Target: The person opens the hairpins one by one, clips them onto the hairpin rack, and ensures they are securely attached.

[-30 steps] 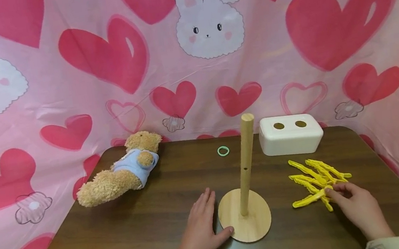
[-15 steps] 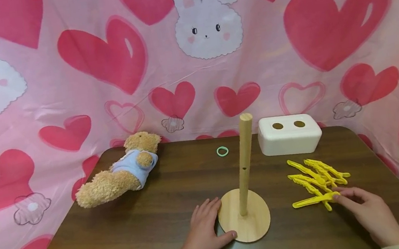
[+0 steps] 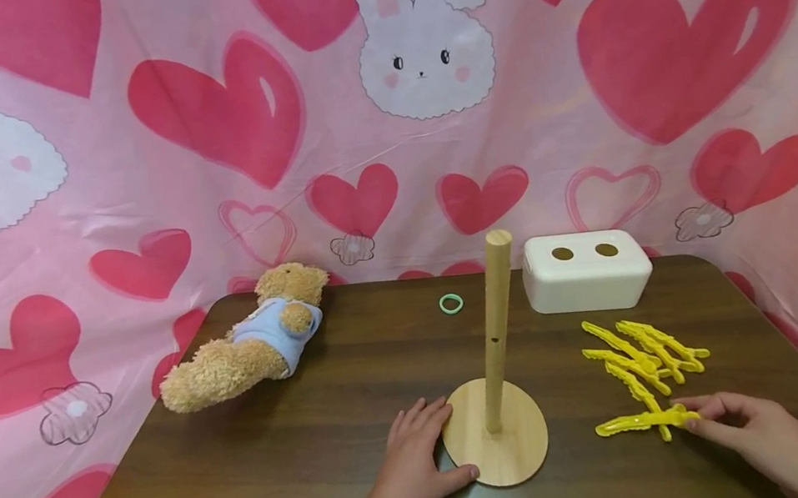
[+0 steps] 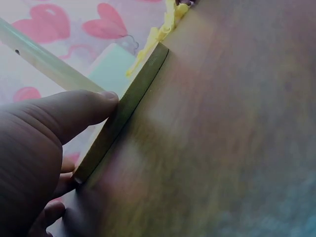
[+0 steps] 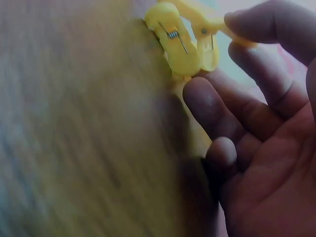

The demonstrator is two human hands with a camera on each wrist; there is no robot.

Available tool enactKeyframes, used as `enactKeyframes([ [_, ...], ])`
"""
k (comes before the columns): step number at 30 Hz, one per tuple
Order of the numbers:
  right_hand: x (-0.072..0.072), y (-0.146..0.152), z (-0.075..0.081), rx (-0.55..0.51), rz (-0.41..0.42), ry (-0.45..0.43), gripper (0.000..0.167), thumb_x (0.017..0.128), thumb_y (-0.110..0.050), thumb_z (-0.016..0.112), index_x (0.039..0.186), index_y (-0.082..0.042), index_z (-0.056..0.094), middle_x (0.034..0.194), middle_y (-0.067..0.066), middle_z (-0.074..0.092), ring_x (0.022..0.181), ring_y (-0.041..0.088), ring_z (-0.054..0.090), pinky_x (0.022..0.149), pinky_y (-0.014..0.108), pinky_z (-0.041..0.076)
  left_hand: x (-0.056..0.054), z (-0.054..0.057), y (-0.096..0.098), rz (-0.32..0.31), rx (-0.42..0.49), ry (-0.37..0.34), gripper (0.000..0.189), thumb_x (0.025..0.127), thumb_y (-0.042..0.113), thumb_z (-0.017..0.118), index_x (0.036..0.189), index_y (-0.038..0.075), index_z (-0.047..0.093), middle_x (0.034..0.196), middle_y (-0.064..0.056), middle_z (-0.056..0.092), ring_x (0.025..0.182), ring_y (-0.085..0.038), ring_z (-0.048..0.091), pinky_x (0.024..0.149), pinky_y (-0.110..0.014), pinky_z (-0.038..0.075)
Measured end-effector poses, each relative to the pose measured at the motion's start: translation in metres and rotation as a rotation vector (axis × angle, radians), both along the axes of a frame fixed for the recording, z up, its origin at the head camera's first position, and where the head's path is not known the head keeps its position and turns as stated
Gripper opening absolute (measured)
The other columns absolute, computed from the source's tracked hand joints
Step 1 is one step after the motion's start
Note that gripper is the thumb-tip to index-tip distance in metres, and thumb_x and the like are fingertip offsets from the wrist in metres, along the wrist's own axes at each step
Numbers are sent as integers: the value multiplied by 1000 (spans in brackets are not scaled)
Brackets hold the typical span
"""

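My left hand (image 3: pixel 420 467) rests with extended fingers against the left edge of a wooden stand's round base (image 3: pixel 520 456). Its thumb touches the front rim, also seen in the left wrist view. A pale upright rod (image 3: pixel 499 337) rises from that base, leaning slightly in view. Thumb and index finger of my right hand (image 3: pixel 751 425) pinch the handle end of a yellow hair clip (image 3: pixel 641 421), a jawed clip of the alligator kind. It crosses another yellow clip (image 3: pixel 635 386). Close by in the right wrist view, a small metal spring (image 5: pixel 173 35) shows on a clip.
Several more yellow clips (image 3: pixel 658 349) lie behind the right hand. A white box (image 3: pixel 586 287) with two round holes stands at the back right. A green ring (image 3: pixel 451 303) and a teddy bear (image 3: pixel 270 333) in a blue top lie farther left on the brown table (image 3: pixel 249 487).
My right hand has pulled the pinched clip toward the near side and slightly right, away from the other clips. The left hand's fingers have shifted right onto the base's edge.
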State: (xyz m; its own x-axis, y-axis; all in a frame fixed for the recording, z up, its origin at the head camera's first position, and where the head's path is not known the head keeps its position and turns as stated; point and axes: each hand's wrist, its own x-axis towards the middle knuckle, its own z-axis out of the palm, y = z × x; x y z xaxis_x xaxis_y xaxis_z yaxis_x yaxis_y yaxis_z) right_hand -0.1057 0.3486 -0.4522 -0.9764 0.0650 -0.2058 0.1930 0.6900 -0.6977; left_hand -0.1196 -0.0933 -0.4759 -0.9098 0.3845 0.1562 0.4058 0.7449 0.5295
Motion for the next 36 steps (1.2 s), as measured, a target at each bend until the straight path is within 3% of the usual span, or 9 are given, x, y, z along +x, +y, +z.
enactKeyframes([
  [4, 4, 1, -2, -10, 39, 41, 30, 89, -30, 77, 102, -5, 69, 110, 12, 72, 83, -6, 57, 69, 21, 49, 0, 1, 0, -1, -4, -2, 80, 78, 54, 80, 141, 9, 57, 148, -5, 52, 141, -34, 40, 116, -58, 25],
  [8, 6, 2, -3, -72, 69, 25, 42, 88, -24, 79, 118, 0, 64, 98, 4, 68, 78, 9, 59, 66, 25, 52, 0, 2, 0, -6, -3, -2, 80, 78, 53, 80, 141, 9, 57, 148, -5, 53, 141, -34, 40, 115, -59, 25],
  [14, 8, 0, -3, -72, 66, 12, 52, 85, -25, 82, 125, 1, 62, 102, 4, 66, 79, 9, 59, 67, 25, 52, 0, 2, 0, -5, -12, 5, 80, 78, 53, 79, 142, 9, 57, 148, -5, 53, 141, -33, 40, 116, -58, 25],
  [20, 10, -15, -1, -89, 39, 32, 55, 83, -27, 84, 128, -1, 66, 96, 2, 69, 79, 7, 61, 67, 24, 53, 1, 2, 0, -2, -14, 11, 80, 78, 52, 80, 141, 9, 57, 148, -5, 53, 141, -33, 41, 116, -57, 25],
  [27, 13, -43, 0, -65, 44, 219, 40, 78, -22, 87, 113, -6, 75, 85, -2, 67, 73, 7, 59, 62, 23, 50, 2, 4, 1, 2, -15, -4, 81, 78, 52, 80, 142, 9, 57, 148, -5, 53, 142, -33, 40, 116, -57, 25],
  [36, 16, -84, -3, -148, 102, 458, 26, 75, -5, 87, 99, -6, 78, 79, -6, 66, 68, 8, 58, 57, 22, 48, 1, 4, 1, 7, -17, -12, 81, 78, 52, 81, 143, 10, 56, 149, -4, 52, 142, -32, 40, 116, -57, 25],
])
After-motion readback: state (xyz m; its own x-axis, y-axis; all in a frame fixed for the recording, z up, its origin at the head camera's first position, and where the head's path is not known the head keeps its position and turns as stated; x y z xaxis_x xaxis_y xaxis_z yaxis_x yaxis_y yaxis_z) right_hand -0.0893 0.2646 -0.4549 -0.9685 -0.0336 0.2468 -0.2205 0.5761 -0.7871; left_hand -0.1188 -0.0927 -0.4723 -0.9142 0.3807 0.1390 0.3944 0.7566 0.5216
